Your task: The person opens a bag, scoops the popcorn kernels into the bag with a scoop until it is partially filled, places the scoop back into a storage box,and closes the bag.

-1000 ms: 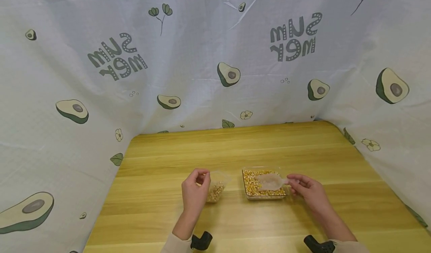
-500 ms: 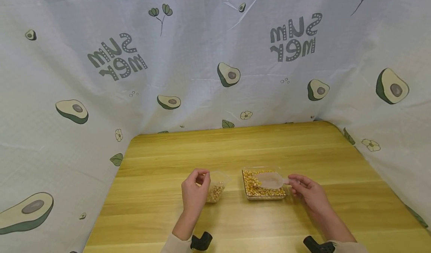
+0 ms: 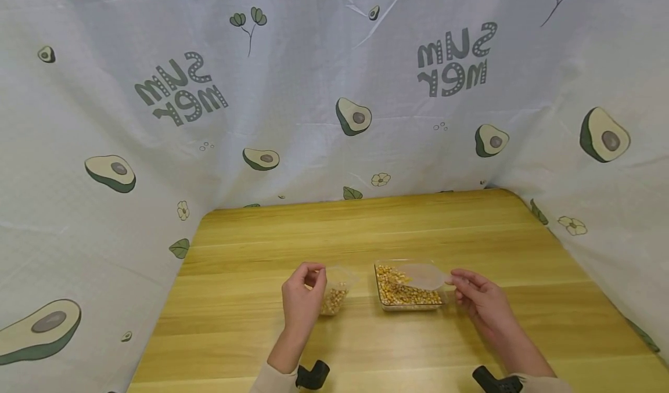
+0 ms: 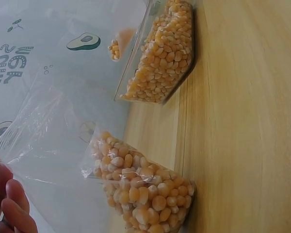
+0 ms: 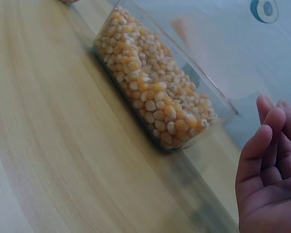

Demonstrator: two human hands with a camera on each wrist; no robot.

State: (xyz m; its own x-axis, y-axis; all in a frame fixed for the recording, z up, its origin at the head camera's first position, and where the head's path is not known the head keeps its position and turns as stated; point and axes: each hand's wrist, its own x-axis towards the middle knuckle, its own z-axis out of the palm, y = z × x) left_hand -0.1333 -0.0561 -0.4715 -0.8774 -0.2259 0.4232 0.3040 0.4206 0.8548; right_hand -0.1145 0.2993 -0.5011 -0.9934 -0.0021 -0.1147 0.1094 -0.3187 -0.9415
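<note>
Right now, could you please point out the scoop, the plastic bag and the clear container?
Scoop (image 3: 425, 277): head view, on its bowl.
Plastic bag (image 4: 53, 145): left wrist view, on its bare upper film.
Clear container (image 3: 412, 306): head view, on its near rim.

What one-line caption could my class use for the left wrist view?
Left fingers hold a clear bag of corn, while a loaded scoop hovers above a box of more corn.

Free tabletop (image 3: 360, 341) between bag (image 3: 334, 299) at left hand (image 3: 304, 295) and tub (image 3: 410, 307), tub (see-through walls) blocking below scoop (image 3: 427, 277) in right hand (image 3: 485, 301), free air above.
</note>
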